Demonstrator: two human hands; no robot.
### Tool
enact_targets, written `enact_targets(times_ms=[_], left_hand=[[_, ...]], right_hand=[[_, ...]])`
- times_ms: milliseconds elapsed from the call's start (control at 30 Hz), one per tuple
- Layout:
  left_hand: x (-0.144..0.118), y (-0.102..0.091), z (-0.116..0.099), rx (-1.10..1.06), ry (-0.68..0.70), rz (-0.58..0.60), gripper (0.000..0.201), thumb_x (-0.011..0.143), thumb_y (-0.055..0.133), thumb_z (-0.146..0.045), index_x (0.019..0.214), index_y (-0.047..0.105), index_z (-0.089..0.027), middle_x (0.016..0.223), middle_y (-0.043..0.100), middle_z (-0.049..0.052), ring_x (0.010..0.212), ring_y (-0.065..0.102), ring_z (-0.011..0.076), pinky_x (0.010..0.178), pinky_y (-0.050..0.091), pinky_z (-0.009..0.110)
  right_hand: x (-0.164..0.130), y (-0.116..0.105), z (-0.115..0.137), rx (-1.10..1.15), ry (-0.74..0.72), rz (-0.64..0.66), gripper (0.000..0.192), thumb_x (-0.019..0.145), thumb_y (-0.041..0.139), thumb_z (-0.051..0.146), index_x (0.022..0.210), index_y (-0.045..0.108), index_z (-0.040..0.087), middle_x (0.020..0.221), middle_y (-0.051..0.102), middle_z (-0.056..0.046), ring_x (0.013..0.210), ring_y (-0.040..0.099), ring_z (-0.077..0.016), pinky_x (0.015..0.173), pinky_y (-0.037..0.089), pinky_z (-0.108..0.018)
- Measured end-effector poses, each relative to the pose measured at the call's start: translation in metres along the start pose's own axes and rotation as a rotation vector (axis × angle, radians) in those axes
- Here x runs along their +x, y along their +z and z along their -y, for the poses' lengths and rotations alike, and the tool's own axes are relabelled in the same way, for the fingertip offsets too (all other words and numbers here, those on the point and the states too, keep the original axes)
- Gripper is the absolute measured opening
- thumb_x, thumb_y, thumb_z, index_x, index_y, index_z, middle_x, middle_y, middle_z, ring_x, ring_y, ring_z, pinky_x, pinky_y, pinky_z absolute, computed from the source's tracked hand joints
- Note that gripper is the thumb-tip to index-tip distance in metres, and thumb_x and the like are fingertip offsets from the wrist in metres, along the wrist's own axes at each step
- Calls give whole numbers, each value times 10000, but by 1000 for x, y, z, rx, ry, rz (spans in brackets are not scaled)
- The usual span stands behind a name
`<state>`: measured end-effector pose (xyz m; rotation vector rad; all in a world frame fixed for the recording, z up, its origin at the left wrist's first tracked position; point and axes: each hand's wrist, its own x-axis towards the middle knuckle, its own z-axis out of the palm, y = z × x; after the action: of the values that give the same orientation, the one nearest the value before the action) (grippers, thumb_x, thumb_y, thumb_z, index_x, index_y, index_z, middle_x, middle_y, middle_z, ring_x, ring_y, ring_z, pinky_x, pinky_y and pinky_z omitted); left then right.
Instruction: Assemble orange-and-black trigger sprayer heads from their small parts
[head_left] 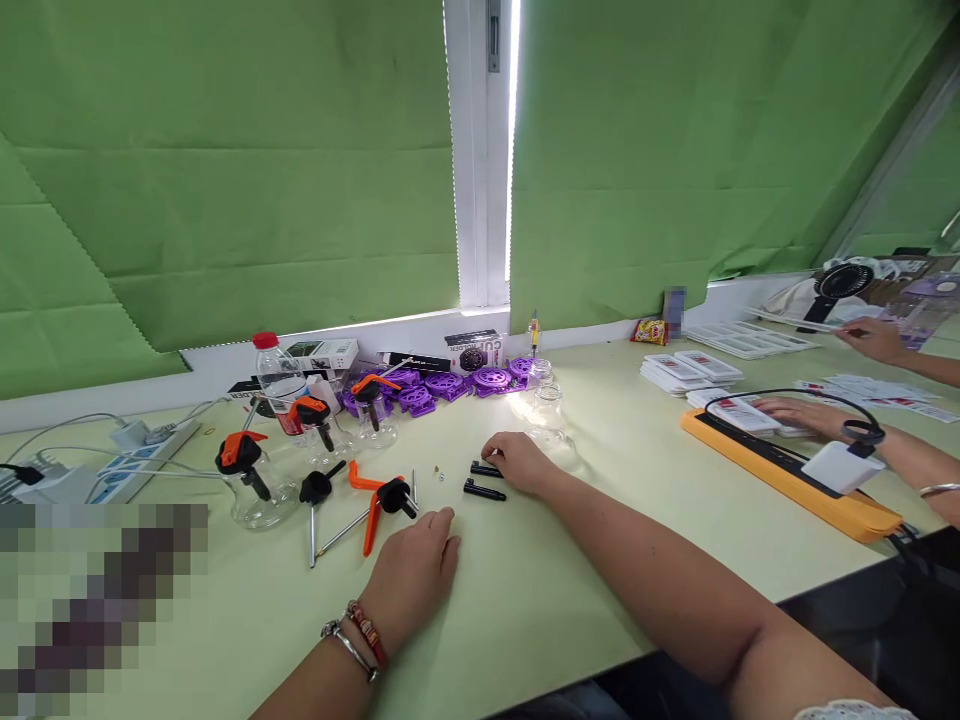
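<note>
Both hands down on the table (570, 590), working small black tubes.

Right hand (517, 462) rests fingers-curled over one black tube (480, 469), touching it, not visibly pinched; grip half closed. Second black tube (484, 491) lies just beside, free. Left hand (412, 575) lies palm down, loosely curled, holding nothing, near the orange-lever trigger head (379, 497) with its dip tube. Tubes look like light, stiff plastic, round so likely to roll; I'd pinch mid-length. Clear glass bottles (551, 410) stand behind the right hand: fragile, slippery. Purple reels (450, 383) along the wall. A co-worker's hand (799, 412) is well apart on the right.
</note>
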<state>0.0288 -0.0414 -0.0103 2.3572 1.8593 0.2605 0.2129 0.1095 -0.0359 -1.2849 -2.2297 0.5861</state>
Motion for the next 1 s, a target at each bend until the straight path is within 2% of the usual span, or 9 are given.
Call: enact_targets(times_ms=[133,300,467,633,800,1000], left_hand=[[0,-1,-1,11,-1,9,301,900,326,-271,1065,559,-173,995,660,94,866,641,228,734,483,339],[0,0,-1,7,-1,7,291,895,338,-265,1057,560,-170,1016,653,104,915,634,232,766,478,342],[-1,-2,-1,-7,-8,19,301,892,336,-259,1084,551,-173,992,655,93,864,639,222,739,481,342],[0,-4,0,-1,-16,35,310,892,335,-269,1101,545,-178,1015,653,90,859,641,230,716,484,349],[1,-4,1,-2,-8,53,325,895,334,-271,1134,533,-175,1046,644,96,895,637,232,750,486,358],[1,-5,0,-7,2,61,312,894,333,-262,1106,544,-172,1032,642,101,913,631,233,770,485,354]], right_hand=[[1,0,1,-11,2,-10,233,804,514,110,927,698,182,990,687,-52,902,610,-181,822,466,-293],[16,1,2,-109,-54,-25,320,833,469,105,1054,680,200,1114,658,-48,1063,551,-211,914,431,-321],[47,3,1,-135,42,72,233,783,551,106,907,730,189,999,696,-56,928,616,-198,817,473,-270],[68,2,-1,-130,45,144,162,717,630,105,814,736,179,867,713,-42,796,634,-167,697,482,-221],[71,0,-3,-153,14,212,155,718,608,91,806,716,158,827,695,-50,744,613,-148,630,456,-203],[66,-2,2,-203,-44,243,188,674,572,22,770,672,149,855,661,-79,782,572,-180,588,407,-224]])
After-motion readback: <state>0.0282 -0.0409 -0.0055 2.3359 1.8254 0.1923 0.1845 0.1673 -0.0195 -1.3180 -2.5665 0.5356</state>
